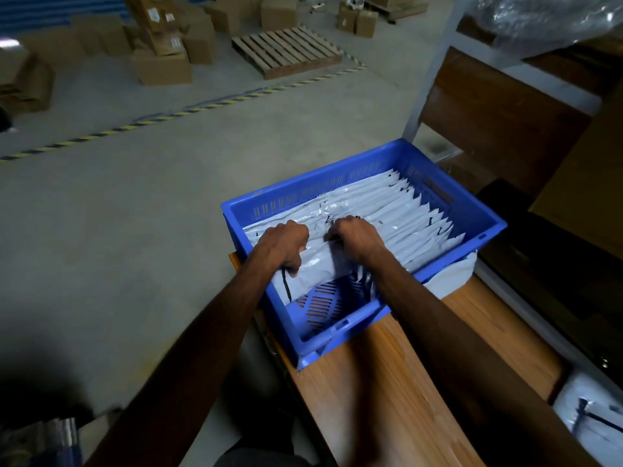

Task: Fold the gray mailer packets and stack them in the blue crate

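Head view: a wooden table [387, 382] carries the blue crate [337, 328]. Over its near end, the left hand [286, 242] and right hand [355, 235] both curl round the top edge of one folded gray packet [320, 269], held upright. Behind it, the stacked packets [387, 203] fill the crate. Farther off lie a pallet [286, 52] and cardboard boxes [161, 65].

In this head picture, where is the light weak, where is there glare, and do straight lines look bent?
Head view: the lower left corner is almost black; the gray mailer packets in the blue crate are the brightest part. Glare shows on the plastic wrap at top right. The wide lens bends the striped floor tape. Both hands, left and right, look sharp.
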{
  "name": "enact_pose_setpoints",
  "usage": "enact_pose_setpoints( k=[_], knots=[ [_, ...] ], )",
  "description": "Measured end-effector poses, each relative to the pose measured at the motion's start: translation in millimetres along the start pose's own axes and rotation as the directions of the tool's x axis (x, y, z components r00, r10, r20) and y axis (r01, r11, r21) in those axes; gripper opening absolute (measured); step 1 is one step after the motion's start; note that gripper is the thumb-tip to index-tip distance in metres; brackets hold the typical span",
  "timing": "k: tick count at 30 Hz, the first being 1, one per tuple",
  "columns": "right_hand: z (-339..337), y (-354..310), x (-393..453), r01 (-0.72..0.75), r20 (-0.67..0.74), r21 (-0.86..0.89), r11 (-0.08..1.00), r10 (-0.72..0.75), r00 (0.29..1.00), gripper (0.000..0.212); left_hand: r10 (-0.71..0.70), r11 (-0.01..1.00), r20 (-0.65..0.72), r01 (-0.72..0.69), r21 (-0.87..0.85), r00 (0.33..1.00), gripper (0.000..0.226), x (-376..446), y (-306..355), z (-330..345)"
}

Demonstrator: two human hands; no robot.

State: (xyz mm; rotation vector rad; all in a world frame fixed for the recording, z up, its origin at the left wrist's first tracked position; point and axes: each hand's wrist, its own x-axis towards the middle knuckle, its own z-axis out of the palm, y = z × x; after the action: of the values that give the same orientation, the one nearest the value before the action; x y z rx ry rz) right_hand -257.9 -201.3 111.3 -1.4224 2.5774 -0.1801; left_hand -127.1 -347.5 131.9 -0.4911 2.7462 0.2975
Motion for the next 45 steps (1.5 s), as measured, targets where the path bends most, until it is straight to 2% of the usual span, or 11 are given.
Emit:
enact_pose_setpoints(
  k=[8,12,18,24,29,33,36,38,42,45],
  knots=[
    [5,-1,5,-0.042,0.055,0.067,0.997,0.038,0.998,0.03,0.006,0.998,0.02,-0.007,0.061,1.0,0.055,3,0,2],
    [1,-5,2,-0.016,0.051,0.047,0.999,0.013,0.999,0.032,0.038,0.999,0.019,-0.038,0.013,0.999,0.057,4,-2,2],
    [-2,-8,-2,-0.013,-0.028,0.066,0.998,0.015,0.999,0.025,0.053,0.99,-0.159,-0.074,-0.124,0.986,0.044,2,-1,-1],
    [-12,-13,-19,-0.095,-0.2,0.118,0.989,0.117,0.973,0.015,0.11,0.98,-0.359,-0.161,-0.114,0.927,0.015,-2,4,-2],
    [-24,-5,-52,-0.143,-0.439,0.105,0.984,0.174,0.882,0.034,0.158,0.967,-0.518,-0.239,-0.092,0.84,0.022,-11,19,-3],
    [-30,9,-92,-0.212,-0.598,0.165,0.963,0.268,0.755,0.031,0.174,0.932,-0.642,-0.335,-0.136,0.747,0.024,-22,55,-3],
    [-26,21,-125,-0.251,-0.685,0.222,0.942,0.334,0.648,0.023,0.194,0.889,-0.671,-0.418,-0.188,0.715,0.024,-30,91,0],
    [-19,29,-149,-0.25,-0.715,0.259,0.933,0.359,0.6,0.022,0.211,0.85,-0.682,-0.476,-0.225,0.7,0.027,-35,116,7],
    [2,45,-197,-0.3,-0.721,0.339,0.892,0.451,0.526,0.025,0.318,0.748,-0.725,-0.632,-0.205,0.611,0.031,-49,165,35],
    [23,52,-226,-0.373,-0.681,0.393,0.84,0.539,0.497,0.022,0.377,0.741,-0.665,-0.64,-0.201,0.645,0.028,-57,196,61]
  ],
)
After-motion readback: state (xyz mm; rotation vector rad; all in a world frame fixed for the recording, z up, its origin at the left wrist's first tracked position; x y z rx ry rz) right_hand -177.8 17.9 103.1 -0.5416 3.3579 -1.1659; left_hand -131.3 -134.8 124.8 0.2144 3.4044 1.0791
